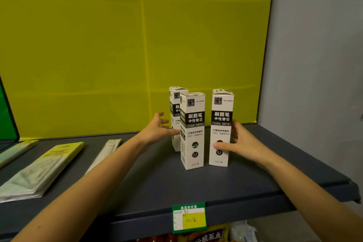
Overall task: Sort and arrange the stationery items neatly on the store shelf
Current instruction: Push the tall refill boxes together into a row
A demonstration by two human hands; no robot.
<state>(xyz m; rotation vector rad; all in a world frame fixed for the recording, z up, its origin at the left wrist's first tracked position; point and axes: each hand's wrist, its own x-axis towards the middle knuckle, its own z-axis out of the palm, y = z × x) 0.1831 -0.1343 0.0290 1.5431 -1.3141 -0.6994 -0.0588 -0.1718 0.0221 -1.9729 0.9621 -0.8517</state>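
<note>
Gripping right box (pixel 222 108), right hand (pixel 243 143) had thumb across its front, left hand (pixel 157 129) was spread wide, fingertips at middle box (pixel 193 124), rear box (pixel 175 102) stood beyond those fingers, all upright on shelf (pixel 176 182)

back: creased yellow-green sheet panel (pixel 98 45) | right: plain pale grey wall (pixel 318 45) | far left: dark green panel (pixel 5 116) | furniture: dark blue-grey metal shelf board (pixel 161 182) | light: dim, even
</note>
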